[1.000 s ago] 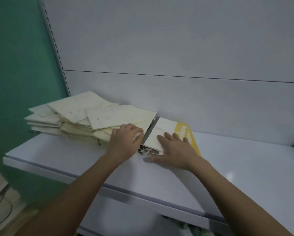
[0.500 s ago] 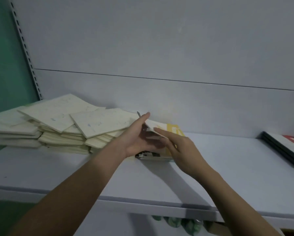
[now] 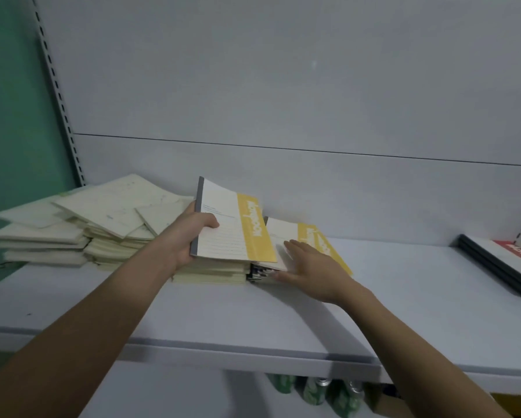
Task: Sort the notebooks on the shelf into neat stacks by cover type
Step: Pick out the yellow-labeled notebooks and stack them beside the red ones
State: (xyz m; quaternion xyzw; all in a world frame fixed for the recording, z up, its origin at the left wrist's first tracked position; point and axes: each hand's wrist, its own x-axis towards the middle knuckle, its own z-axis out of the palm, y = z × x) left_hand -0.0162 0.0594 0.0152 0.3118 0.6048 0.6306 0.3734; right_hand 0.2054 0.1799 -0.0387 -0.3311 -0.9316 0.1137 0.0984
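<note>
- Cream notebooks (image 3: 81,224) lie in loose, skewed piles at the left end of the shelf (image 3: 404,303), beside a green wall (image 3: 9,116).
- Left hand (image 3: 189,236) reaches forward from a bare forearm and grips a yellow-banded notebook (image 3: 232,227) by its grey spine; the thumb curls over the lined cover, the fingers go behind it. The notebook is raised and tilted above a low cream stack (image 3: 211,271).
- Right hand (image 3: 310,267) lies flat, fingers straight and spread, pressing on a second yellow-banded notebook (image 3: 295,236) atop a short stack just right of the lifted one.
- Shelf is pale grey-white, with a matching back panel (image 3: 283,86) and slotted uprights at both sides.
- Dark-edged books (image 3: 494,267) with a red-and-white cover rest at the far right.
- Green cans (image 3: 313,390) stand below the shelf.
</note>
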